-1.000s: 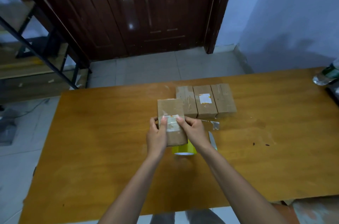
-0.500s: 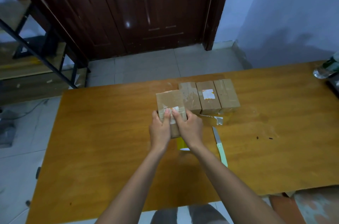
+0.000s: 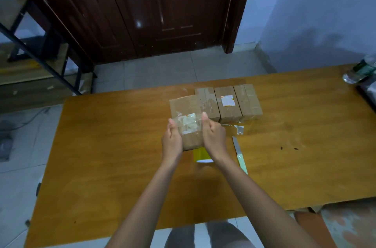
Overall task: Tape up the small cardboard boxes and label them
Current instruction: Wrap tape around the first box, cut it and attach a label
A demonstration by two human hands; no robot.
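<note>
A small cardboard box [image 3: 186, 108] with a white label under clear tape is held above the wooden table [image 3: 114, 146]. My left hand [image 3: 172, 140] grips its left side and my right hand [image 3: 213, 138] grips its right side, thumbs up along the taped band. Three more cardboard boxes [image 3: 227, 105] stand in a row just behind it; the middle one carries a white label. A yellow tape roll [image 3: 201, 156] lies under my hands, partly hidden by the box and my right wrist.
A knife with a pale green handle [image 3: 240, 155] lies right of my right wrist. Scraps of clear tape [image 3: 238, 128] stick to the table in front of the row. A plastic bottle [image 3: 360, 70] lies at the far right edge. A dark door stands beyond the table.
My thumbs have slid apart from the middle of the label to the box's two sides. The box sits a little nearer to me than half a second ago.
</note>
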